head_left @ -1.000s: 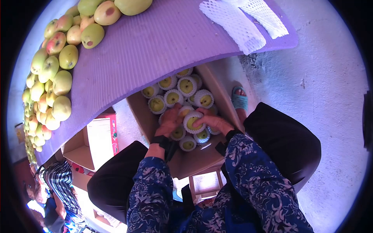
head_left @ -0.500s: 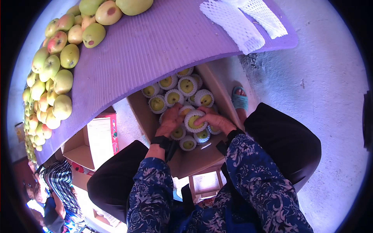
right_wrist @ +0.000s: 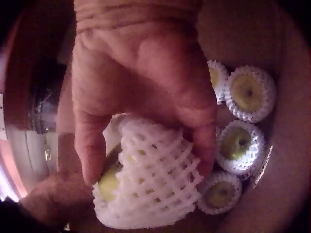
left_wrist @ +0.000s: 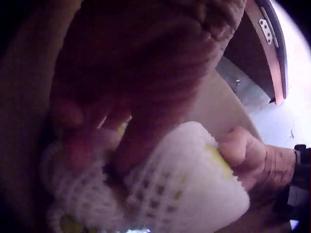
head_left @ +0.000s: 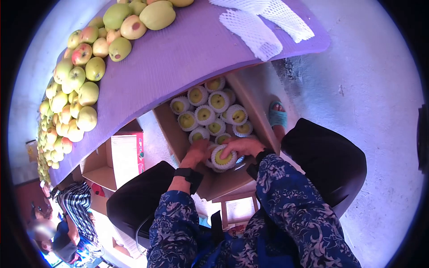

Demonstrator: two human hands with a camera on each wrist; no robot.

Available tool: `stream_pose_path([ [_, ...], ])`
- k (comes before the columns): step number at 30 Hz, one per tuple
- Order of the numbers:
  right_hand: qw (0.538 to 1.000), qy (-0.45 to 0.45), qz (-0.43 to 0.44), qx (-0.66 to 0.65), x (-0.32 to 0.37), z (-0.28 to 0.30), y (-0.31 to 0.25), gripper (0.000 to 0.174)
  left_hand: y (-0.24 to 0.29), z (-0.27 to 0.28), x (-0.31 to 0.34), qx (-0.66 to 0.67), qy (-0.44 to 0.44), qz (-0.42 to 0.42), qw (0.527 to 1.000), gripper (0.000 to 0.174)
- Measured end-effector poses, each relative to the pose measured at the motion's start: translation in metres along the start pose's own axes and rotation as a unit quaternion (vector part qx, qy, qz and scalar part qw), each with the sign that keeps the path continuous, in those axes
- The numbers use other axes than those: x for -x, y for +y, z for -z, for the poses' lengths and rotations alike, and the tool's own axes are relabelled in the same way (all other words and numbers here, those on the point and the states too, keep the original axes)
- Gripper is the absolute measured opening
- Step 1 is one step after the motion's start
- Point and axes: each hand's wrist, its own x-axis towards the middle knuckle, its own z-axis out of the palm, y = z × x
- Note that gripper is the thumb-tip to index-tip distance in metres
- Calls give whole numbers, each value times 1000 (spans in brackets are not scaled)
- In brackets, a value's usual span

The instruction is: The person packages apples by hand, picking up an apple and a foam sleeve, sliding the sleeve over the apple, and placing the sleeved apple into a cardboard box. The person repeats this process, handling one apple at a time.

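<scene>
Over the near end of a cardboard box (head_left: 259, 109), my right hand (head_left: 243, 146) grips a yellow-green apple (head_left: 225, 160) in a white foam net, thumb on one side and fingers on the other. Right beside it, my left hand (head_left: 196, 154) holds another netted apple (left_wrist: 85, 189), its fingers and thumb curled over the foam in the left wrist view. The two nets lie against each other there. Several more netted apples (head_left: 205, 115) fill the far part of the box, most with one end facing up. The left-hand apple is mostly hidden in the head view.
A purple ribbed mat (head_left: 170, 62) overhangs the box, with a heap of bare apples (head_left: 87, 94) at its left and loose white foam nets (head_left: 252, 33) at its right. Another carton (head_left: 125, 156) stands left of my knee. At lower left sits another person (head_left: 76, 210).
Both hands have drawn toward my body with their netted apples, uncovering netted apples in the middle of the box. The head view has shifted slightly, so the mat appears farther right.
</scene>
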Motion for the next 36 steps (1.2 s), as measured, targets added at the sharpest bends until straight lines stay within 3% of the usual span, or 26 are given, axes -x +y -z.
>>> stream_pose_path([
  [2,1000,-8,-13,-6,-19,5,12,53,-10,-4,-3,8,-17,-9,1000,32],
  [8,999,10,26,-16,-42,7,28,50,-41,-19,-14,-11,100,-84,991,27],
  [11,1000,-1,17,-11,-60,8,36,52,-29,-12,-6,-77,108,-65,989,33],
  [17,1000,12,22,-14,-64,3,36,57,-28,-14,-6,-108,107,-26,988,26],
  [20,999,38,28,-1,-57,-1,31,57,-10,-8,7,-165,151,-3,975,24],
  [23,999,34,33,-7,-59,0,33,56,5,9,19,-211,147,-3,966,23],
  [26,999,11,43,-32,-51,-2,26,55,-29,0,0,-164,130,-68,976,27],
  [29,998,4,47,-52,-58,3,33,54,-8,11,11,-168,96,-17,981,37],
  [32,997,12,37,-63,-64,9,38,54,-15,5,10,-192,141,-78,968,40],
  [36,995,23,56,-79,-56,4,35,57,-6,7,5,-237,88,-28,967,35],
])
